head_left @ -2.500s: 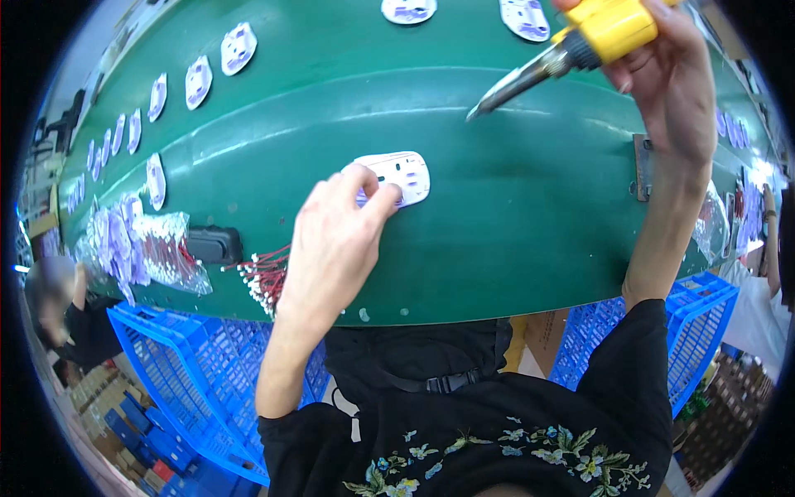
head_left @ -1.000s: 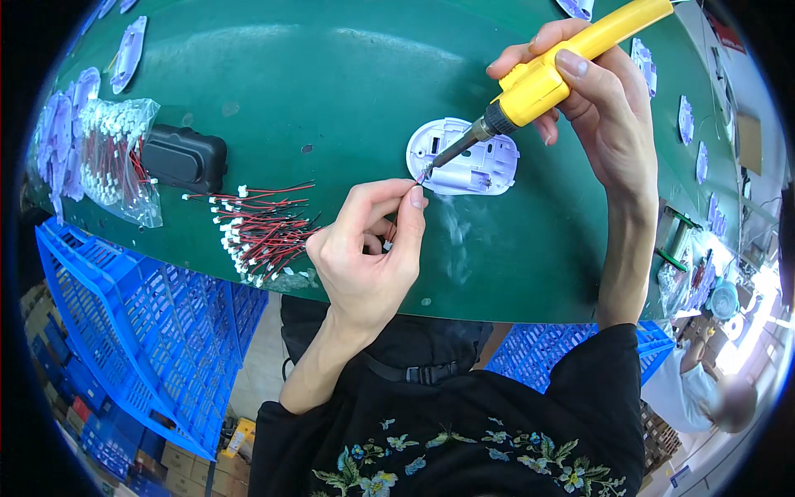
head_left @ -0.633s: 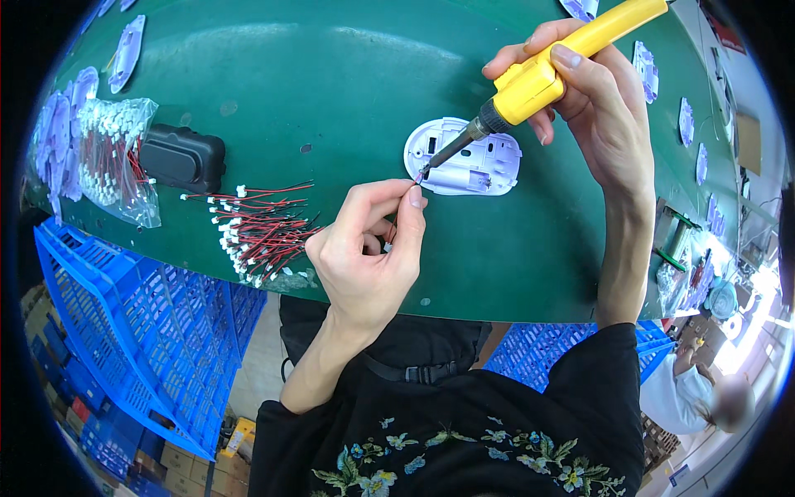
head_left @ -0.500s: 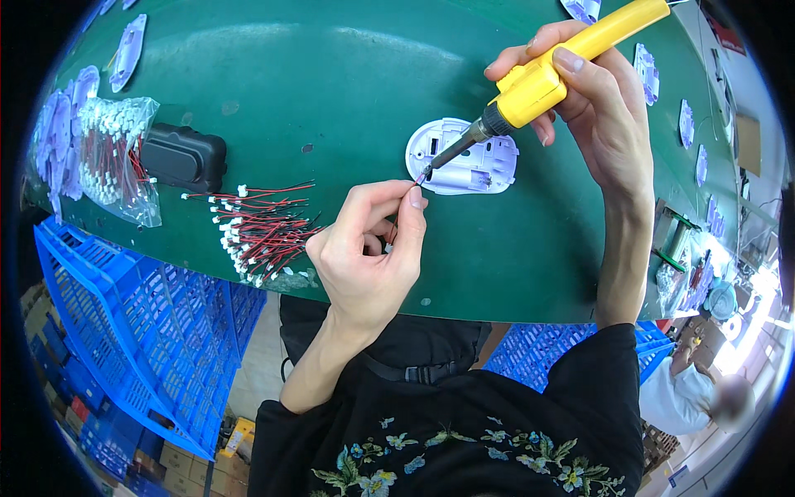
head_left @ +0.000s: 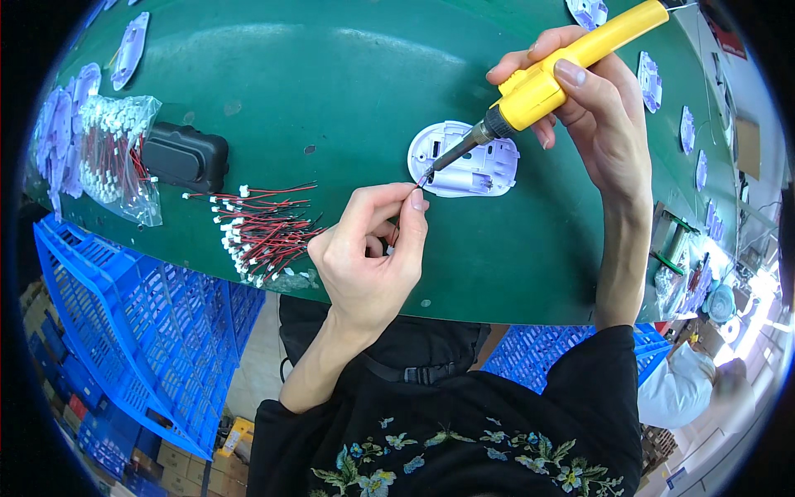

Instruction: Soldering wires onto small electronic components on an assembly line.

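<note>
My left hand (head_left: pixel 368 248) pinches a thin wire lead (head_left: pixel 396 234) between thumb and forefinger. Its wire ends reach the left edge of a white plastic housing (head_left: pixel 501 171) lying on the table. Closed around a yellow soldering iron (head_left: pixel 534 93), my right hand (head_left: pixel 613 112) slants it down to the left. The iron's dark tip meets the wire ends over the housing's left edge; whether it touches metal there is too small to tell. Left of my left hand lies a pile of red and black wire leads (head_left: pixel 269 236) with white connectors.
A black case (head_left: pixel 184 157) and a clear bag of wire leads (head_left: pixel 116 157) lie left on the green table (head_left: pixel 348 108). More white housings (head_left: pixel 650 81) line the far right, near a solder spool (head_left: pixel 675 242). Blue crates (head_left: pixel 137 323) stand below the table edge. Another person (head_left: pixel 679 385) is at lower right.
Both hands, the iron and the housing keep nearly the same places; the whole view has shifted very slightly. The other person at lower right has moved a little.
</note>
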`<state>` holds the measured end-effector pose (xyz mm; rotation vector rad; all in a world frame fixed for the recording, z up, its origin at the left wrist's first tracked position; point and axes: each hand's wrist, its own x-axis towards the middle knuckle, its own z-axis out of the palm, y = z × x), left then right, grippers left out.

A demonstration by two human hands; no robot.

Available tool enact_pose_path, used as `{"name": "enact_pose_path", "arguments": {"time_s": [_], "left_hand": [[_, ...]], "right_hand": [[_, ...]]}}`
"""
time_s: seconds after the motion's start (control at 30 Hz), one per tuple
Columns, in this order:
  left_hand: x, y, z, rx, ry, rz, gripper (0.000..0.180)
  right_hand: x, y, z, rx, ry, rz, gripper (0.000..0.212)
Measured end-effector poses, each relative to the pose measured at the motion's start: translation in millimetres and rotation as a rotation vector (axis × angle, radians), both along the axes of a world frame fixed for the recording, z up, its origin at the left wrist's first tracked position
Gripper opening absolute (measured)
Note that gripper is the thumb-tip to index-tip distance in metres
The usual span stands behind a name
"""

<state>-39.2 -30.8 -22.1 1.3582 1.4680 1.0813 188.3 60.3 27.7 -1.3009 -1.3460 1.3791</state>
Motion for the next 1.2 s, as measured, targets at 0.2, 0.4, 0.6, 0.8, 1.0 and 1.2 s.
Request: {"name": "enact_pose_path", "arguments": {"time_s": [0.2,0.4,0.6,0.8,1.0,1.2], "left_hand": [[-1,1,-1,0.017,0.018,-0.027,0.010],[-1,0,-1,0.011,0.028,-0.015,0.009],[-1,0,0,0.015,0.023,-0.012,0.009],[1,0,-1,0.012,0.016,-0.012,0.008],[0,0,-1,0.026,0.030,-0.006,0.009],[-3,0,4,0.006,0.074,-0.054,0.008]], "right_hand": [[5,0,0,0.002,-0.003,0.034,0.029],[6,0,-2,-0.005,0.042,0.018,0.028],[5,-1,-2,0.002,0.016,0.011,0.028],[9,-2,0,0.024,0.009,-0.006,0.030],[7,-1,0,-0.013,0.005,0.027,0.033],[23,2,5,0.030,0.046,-0.009,0.033]]}}
